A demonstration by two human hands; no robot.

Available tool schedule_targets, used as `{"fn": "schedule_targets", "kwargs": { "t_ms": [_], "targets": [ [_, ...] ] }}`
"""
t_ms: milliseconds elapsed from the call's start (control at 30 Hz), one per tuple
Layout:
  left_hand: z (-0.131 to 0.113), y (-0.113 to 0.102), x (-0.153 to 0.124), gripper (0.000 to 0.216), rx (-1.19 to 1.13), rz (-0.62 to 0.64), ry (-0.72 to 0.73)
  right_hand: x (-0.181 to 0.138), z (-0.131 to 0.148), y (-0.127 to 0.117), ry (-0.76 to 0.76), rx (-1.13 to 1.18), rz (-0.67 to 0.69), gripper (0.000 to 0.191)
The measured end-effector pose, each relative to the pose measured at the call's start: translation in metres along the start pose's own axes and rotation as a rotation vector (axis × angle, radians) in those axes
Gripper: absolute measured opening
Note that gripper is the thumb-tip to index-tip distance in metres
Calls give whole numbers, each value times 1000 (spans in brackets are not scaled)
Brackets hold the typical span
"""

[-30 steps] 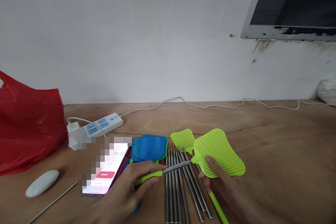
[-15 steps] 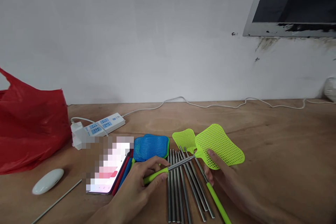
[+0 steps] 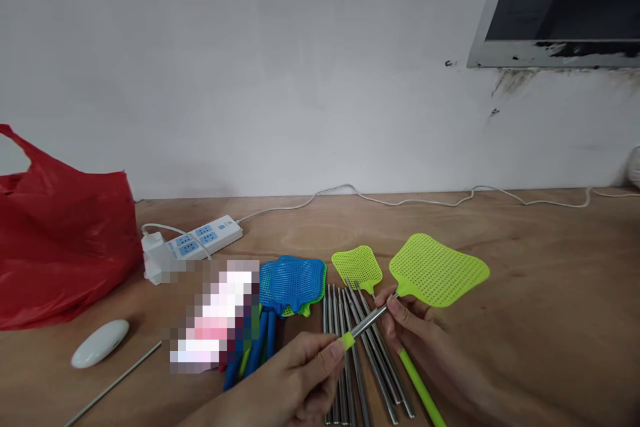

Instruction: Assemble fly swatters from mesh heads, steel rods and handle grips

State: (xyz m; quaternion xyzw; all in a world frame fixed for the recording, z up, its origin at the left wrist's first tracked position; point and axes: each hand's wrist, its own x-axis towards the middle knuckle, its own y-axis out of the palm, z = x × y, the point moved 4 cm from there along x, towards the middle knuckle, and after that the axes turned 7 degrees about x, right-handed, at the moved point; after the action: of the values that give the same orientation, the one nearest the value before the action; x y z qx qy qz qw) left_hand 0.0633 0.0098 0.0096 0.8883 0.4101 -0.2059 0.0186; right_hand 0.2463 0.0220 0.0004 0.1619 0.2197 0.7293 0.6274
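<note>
A yellow-green fly swatter [image 3: 440, 271] with a perforated head and a metal shaft is held tilted up to the right. My left hand [image 3: 305, 377] is closed around its green grip at the lower end. Just below the head, my right hand [image 3: 407, 320] pinches the metal shaft between thumb and fingers. Under my hands lie several metal rods [image 3: 345, 360] side by side. A second yellow-green swatter [image 3: 358, 265] lies flat behind them, and a green handle [image 3: 420, 383] lies beneath my right hand. Blue swatters [image 3: 296, 281] are stacked to the left.
A phone [image 3: 225, 313], partly blurred, lies left of the blue swatters. Behind it is a white power strip [image 3: 213, 235] with a cable along the wall. Far left are a red plastic bag [image 3: 70, 240] and a white oval object [image 3: 100, 343]. The wooden table [image 3: 545, 293] meets a grey wall.
My right hand has shifted from the swatter's head down to its shaft. The left hand has moved right and lower with the grip, and the head now sits farther right.
</note>
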Motion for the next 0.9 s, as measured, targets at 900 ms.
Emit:
{"fn": "schedule_targets", "kwargs": {
  "t_ms": [900],
  "targets": [
    [13, -89, -19, 50, 1550, -639, -265, 31, 12, -37, 91, 49, -183, 46]
  ]
}}
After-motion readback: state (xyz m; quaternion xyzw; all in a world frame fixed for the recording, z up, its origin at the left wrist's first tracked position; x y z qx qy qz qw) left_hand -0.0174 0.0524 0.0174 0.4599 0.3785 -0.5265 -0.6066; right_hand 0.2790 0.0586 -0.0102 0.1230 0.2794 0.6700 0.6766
